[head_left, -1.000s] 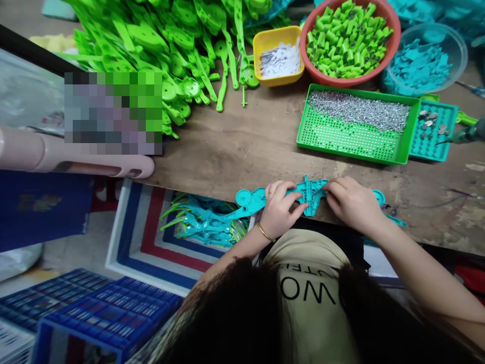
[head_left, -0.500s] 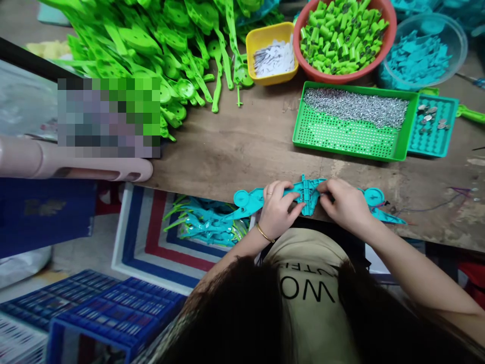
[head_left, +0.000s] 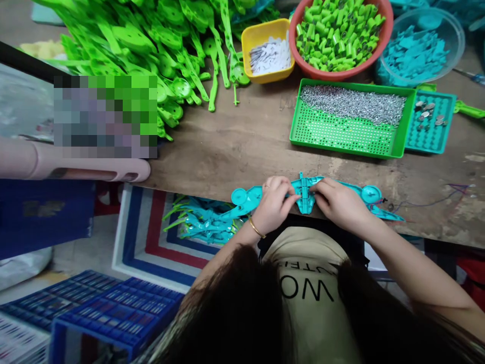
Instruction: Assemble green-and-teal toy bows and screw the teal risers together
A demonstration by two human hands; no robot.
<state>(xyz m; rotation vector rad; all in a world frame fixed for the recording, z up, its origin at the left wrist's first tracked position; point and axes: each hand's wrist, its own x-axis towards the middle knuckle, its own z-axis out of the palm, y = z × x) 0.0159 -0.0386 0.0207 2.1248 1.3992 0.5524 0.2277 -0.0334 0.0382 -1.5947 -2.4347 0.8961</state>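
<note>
A long turquoise plastic toy bow piece [head_left: 305,202] lies along the table's front edge, its ribbed inner side facing up, with a round disc near each end. Over its left half, my left hand [head_left: 273,202] is closed, thumb and fingers bent in on the part beside the raised middle. My right hand [head_left: 337,205] is closed too, its fingertips pressed together at the right side of that middle. Whether a small piece sits between the fingertips of either hand is hidden.
Beyond stand a green tray [head_left: 333,144] of small metal screws or pins, a turquoise tray [head_left: 430,139] with metal discs, a yellow bowl [head_left: 265,78], a red basin [head_left: 297,55] and a clear tub [head_left: 456,48]. Green parts [head_left: 140,43] heap at left. Blue crates [head_left: 117,313] stand below.
My right fingertips have moved left to the middle of the bow piece. The fingers of my left hand have drawn in closer to the middle. The view has shifted slightly.
</note>
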